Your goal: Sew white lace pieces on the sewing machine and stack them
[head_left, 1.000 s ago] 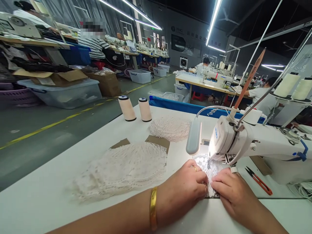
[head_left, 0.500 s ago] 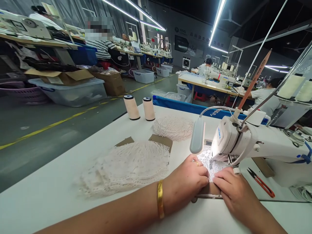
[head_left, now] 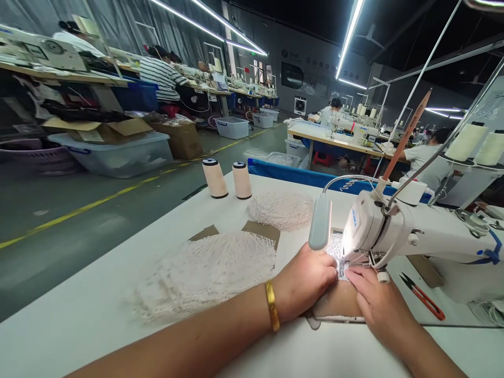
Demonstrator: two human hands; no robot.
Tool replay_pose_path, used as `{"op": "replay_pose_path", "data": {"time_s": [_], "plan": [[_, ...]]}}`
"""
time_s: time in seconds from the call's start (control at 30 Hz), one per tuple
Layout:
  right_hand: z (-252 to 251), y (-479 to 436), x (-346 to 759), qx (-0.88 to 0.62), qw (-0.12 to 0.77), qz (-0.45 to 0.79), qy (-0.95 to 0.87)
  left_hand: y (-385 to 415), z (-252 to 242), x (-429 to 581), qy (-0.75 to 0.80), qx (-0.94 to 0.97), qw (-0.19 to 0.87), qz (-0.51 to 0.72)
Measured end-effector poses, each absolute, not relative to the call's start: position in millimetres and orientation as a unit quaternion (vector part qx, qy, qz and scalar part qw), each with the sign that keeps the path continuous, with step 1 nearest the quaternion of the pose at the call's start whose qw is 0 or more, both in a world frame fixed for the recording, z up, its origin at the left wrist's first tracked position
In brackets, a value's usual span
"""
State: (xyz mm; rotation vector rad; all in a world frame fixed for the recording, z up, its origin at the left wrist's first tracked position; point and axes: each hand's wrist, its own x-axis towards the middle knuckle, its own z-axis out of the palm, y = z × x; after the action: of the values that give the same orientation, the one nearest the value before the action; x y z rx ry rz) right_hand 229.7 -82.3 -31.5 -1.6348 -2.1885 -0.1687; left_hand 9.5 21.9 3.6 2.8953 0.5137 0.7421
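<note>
A white sewing machine has a piece of white lace under its lit needle area. My left hand, with a gold bracelet at its wrist, is closed with curled fingers on the lace's left edge. On the other side my right hand pinches the lace's near right edge, its fingertips close to the presser foot. The foot and needle are partly hidden by the machine head and glare. Between my hands, a brown plate shows on the machine bed.
Left of my hands lies a large lace heap, with a smaller lace heap behind it. Two thread cones stand at the far edge. Red-handled thread snips rest on the right. A grey lamp hangs beside the machine head.
My hands have moved slightly away from me with the lace, further under the machine head. More of the brown plate shows in front of them. The camera view has shifted slightly.
</note>
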Motion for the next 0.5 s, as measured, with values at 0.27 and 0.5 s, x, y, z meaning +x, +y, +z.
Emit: {"op": "replay_pose_path", "data": {"time_s": [0.27,0.5], "plan": [[-26,-84,228,-0.556,0.23,-0.077,-0.795,25,19,-2,0.25,0.942,0.079,0.212],[-16,-87,220,-0.494,0.266,-0.077,-0.824,15,28,-8,0.303,0.945,0.023,0.119]]}}
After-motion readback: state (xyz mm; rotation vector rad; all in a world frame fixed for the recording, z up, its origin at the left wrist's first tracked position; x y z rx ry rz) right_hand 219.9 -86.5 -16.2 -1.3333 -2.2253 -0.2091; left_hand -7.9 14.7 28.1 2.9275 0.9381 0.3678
